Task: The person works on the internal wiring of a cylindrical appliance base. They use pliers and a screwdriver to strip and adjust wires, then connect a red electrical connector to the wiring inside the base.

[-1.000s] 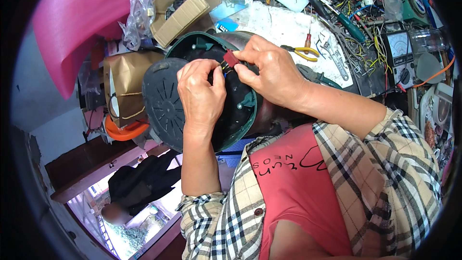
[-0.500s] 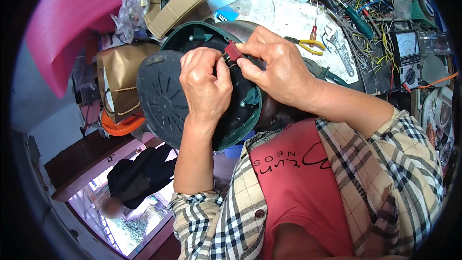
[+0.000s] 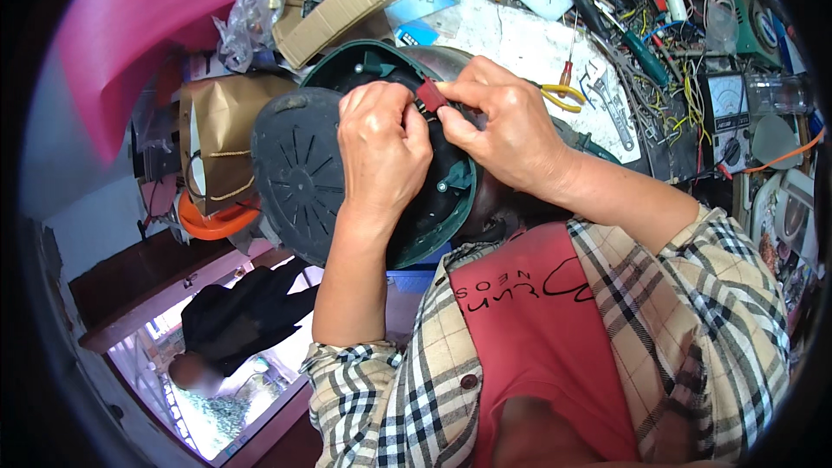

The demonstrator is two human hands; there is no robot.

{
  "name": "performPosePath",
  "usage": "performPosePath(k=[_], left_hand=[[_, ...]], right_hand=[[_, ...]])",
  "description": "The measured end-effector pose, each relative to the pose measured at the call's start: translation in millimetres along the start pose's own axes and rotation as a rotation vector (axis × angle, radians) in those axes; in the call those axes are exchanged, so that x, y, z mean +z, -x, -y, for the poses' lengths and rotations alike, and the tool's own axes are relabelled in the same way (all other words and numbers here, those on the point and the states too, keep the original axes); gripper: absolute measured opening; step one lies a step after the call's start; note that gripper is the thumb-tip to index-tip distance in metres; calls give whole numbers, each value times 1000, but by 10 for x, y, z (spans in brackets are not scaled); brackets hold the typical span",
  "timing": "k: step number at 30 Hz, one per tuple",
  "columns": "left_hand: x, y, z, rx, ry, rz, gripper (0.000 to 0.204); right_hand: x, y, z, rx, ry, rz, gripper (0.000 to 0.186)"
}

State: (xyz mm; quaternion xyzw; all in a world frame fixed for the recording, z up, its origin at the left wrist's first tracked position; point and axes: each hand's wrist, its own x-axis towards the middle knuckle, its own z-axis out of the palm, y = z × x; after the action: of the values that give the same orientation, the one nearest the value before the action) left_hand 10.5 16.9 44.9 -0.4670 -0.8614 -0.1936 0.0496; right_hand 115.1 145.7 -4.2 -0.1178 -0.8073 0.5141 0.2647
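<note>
My right hand (image 3: 504,126) pinches a small dark-red block with metal prongs (image 3: 430,96) between thumb and fingers. Close against its pronged side is my left hand (image 3: 384,139), with the fingers curled shut; what they grip is hidden. Both hands are over a dark green housing (image 3: 451,230), hollow and rounded, with screw posts inside. A round black base with radial slots (image 3: 301,184) is at the housing's left, partly behind my left wrist.
Beyond the hands are yellow-handled pliers (image 3: 563,97), a wrench (image 3: 614,117) and a green-handled screwdriver (image 3: 646,59). A meter (image 3: 730,104) and tangled wires (image 3: 693,78) are on the right. A cardboard box (image 3: 334,17) and a paper bag (image 3: 227,130) stand left.
The view has shifted slightly. Both hands keep nearly the same hold, and the red block has tilted a little between them.
</note>
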Motion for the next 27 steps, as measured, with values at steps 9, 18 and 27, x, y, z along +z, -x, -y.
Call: performPosePath(k=[9, 18, 27], left_hand=[[-46, 146, 56, -45, 62, -125, 6], [10, 366, -111, -94, 31, -176, 14], [2, 277, -159, -82, -143, -172, 6]], right_hand=[[11, -12, -9, 62, -4, 29, 25], [36, 4, -51, 89, -51, 30, 26], [26, 20, -5, 86, -32, -1, 21]])
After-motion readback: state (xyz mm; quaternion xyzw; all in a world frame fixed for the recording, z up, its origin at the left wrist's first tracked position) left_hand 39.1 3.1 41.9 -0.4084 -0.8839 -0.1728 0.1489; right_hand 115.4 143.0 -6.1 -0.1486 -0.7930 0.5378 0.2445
